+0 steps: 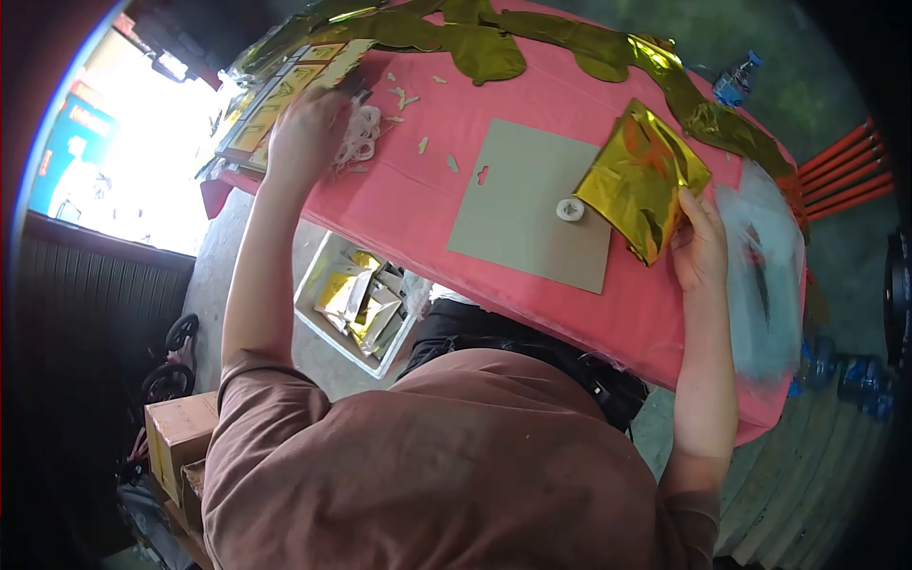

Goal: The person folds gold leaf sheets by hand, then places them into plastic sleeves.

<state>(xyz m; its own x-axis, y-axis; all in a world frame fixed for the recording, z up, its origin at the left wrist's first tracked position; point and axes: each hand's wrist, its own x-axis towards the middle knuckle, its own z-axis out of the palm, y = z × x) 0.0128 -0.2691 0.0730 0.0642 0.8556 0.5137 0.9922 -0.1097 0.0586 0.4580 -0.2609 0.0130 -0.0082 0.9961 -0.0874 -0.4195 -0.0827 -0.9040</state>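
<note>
My right hand (701, 237) grips the lower right edge of a folded gold foil balloon (641, 180), thumb on top. The foil is raised at a tilt over the right side of a grey card sheet (522, 209) with a small hang hole. On that sheet, beside the foil, lies a small white ribbon roll (570, 210). At the far left, my left hand (309, 133) is curled between a stack of printed cards (275, 109) and a tangle of white loops (361, 133). Its fingertips are partly hidden, and what they hold does not show.
Gold foil balloons (484, 52) lie along the back of the pink-covered table (399, 190), near small paper scraps (423, 145). Clear plastic (765, 275) hangs at the right edge. Below stands a white bin (309, 304) of foil packets. A bottle (736, 81) is behind.
</note>
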